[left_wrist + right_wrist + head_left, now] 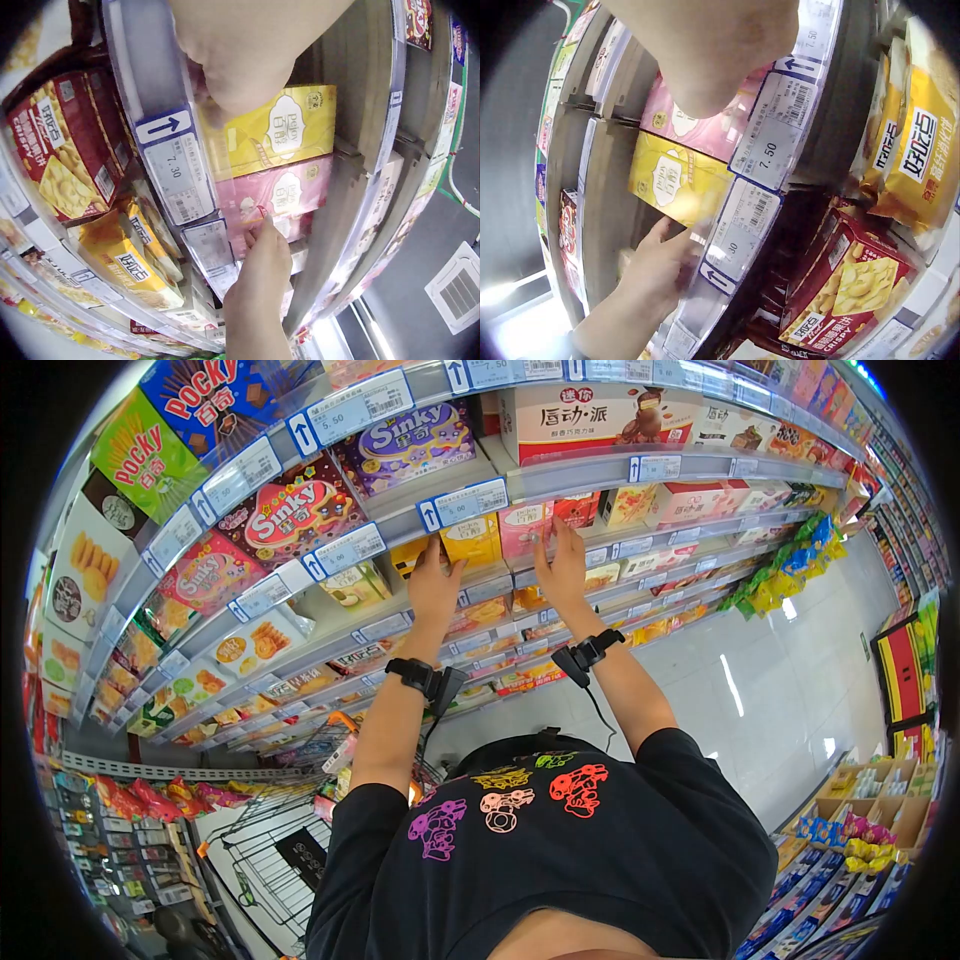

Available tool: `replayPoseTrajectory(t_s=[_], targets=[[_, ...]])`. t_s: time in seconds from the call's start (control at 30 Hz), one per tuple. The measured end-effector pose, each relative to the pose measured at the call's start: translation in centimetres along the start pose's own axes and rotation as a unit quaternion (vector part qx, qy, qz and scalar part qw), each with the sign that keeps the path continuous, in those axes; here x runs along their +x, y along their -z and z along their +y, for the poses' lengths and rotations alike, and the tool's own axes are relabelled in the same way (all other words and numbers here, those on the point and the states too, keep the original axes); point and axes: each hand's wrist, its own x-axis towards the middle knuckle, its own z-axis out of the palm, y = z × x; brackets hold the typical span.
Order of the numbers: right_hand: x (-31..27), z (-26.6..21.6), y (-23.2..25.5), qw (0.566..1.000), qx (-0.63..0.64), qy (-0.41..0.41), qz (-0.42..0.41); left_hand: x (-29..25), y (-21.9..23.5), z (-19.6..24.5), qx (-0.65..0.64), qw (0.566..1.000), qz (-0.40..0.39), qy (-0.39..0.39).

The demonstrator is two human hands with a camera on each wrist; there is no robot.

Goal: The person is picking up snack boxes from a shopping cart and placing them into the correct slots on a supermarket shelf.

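A yellow Pejoy box [470, 540] and a pink Pejoy box [525, 528] stand side by side on a shelf, flush against each other. My left hand [433, 588] is at the yellow box's left side, thumb and fingers apart. At the pink box's right side, my right hand [562, 568] touches it with fairly straight fingers. The left wrist view shows the right hand [261, 262] with its fingertips on the pink box [281, 191]. In the right wrist view, the left hand [656, 266] has its fingertips at the edge of the yellow box [671, 176].
Price tags [465, 505] line the shelf lip in front of the boxes. Sinky boxes [415, 445] fill the shelf above. A red box [577, 510] stands right of the pink one. Below left is a shopping cart [270, 860]; hanging snack bags [790, 570] jut out at right.
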Motion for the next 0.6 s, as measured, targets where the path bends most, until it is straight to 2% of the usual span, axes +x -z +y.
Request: replayPoseTrajectory(t_s=[0.6], targets=[[0.5, -0.2, 1.9, 0.991, -0.022, -0.024, -0.128, 0.3, 0.0, 1.7, 0.072, 0.995, -0.017, 0.067]])
